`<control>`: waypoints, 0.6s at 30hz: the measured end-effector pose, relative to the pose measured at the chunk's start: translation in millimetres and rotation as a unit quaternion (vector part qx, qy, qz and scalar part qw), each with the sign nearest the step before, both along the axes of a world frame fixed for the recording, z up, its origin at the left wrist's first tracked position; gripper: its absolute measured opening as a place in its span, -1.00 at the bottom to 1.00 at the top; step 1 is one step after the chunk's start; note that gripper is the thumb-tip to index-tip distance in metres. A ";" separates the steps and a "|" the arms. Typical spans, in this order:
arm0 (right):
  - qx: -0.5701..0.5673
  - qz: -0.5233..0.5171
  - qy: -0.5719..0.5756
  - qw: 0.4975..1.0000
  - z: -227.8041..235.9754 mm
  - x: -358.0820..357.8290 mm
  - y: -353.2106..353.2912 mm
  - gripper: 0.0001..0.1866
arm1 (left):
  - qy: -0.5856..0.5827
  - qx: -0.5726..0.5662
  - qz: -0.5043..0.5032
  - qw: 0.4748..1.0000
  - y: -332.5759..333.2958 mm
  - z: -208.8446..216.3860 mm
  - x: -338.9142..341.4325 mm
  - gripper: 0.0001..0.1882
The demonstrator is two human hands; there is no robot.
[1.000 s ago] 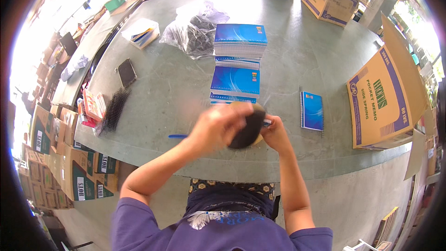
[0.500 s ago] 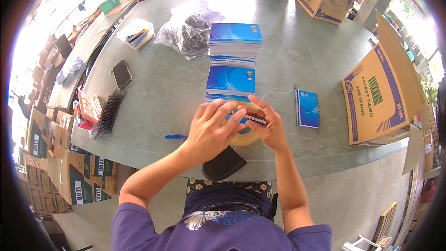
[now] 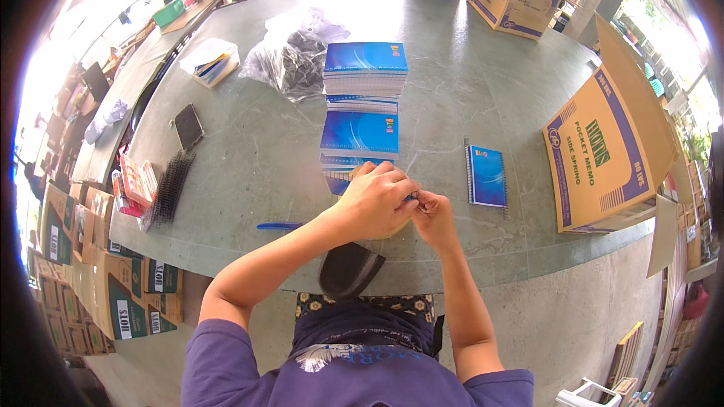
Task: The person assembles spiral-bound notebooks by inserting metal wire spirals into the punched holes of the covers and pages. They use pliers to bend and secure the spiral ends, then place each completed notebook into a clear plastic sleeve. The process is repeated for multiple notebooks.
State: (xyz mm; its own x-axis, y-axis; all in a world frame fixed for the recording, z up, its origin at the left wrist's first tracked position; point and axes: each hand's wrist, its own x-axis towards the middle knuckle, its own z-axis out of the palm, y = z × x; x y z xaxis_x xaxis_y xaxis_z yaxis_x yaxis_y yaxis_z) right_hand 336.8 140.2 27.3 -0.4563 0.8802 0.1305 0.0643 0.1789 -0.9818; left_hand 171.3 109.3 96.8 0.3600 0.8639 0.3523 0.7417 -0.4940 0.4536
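Observation:
Both my hands are together at the near middle of the table, in front of the stacks of blue pocket notebooks point(image 3: 360, 132). My left hand point(image 3: 377, 197) curls over a small spiral notebook, mostly hidden by the fingers. My right hand point(image 3: 435, 218) pinches at its right end, where a bit of blue and the wire binding show. Under the hands, part of a round yellowish thing peeks out; I cannot tell its kind. A single blue spiral notebook point(image 3: 487, 175) lies to the right. Near the table edge rests a dark, rounded flat pad point(image 3: 351, 270).
A blue pen-like stick point(image 3: 279, 225) lies left of my hands. Further left are black wire spirals point(image 3: 170, 190), a phone-like dark slab point(image 3: 188, 127) and a white tray point(image 3: 210, 61). A clear plastic bag point(image 3: 290, 60) sits behind. An open carton point(image 3: 599, 147) stands right; a person handles another carton point(image 3: 515, 1).
My hands have turned and closed in around the notebook, so its spiral edge is now mostly covered. My right fingers went from spread to pinched. The whole view has shifted slightly.

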 end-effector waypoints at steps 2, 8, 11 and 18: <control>0.010 -0.001 0.003 1.000 -2.5 0.5 -0.5 -0.87 | -0.009 -0.005 -0.008 1.000 0.5 -1.3 1.9 -0.86; 0.025 -0.030 -0.048 0.998 -3.3 0.4 -4.8 -0.76 | -0.050 -0.064 0.000 0.997 4.0 2.1 5.1 -0.85; 0.009 -0.041 -0.023 0.999 -1.4 -0.7 -9.5 -0.77 | -0.058 -0.046 0.030 0.997 7.6 3.8 11.8 -0.83; 0.190 -0.217 0.006 0.958 39.9 78.0 23.0 -0.66 | -0.075 0.204 0.094 0.972 -13.1 37.3 1.1 -0.65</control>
State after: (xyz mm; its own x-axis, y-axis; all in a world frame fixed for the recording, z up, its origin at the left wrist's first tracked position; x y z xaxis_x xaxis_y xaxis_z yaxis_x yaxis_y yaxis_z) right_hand 414.8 163.2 67.2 -0.0555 0.8747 0.4814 0.2024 0.4820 -0.8525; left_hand 172.4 96.2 134.1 0.1281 0.6862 0.7161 0.7769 -0.5182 0.3576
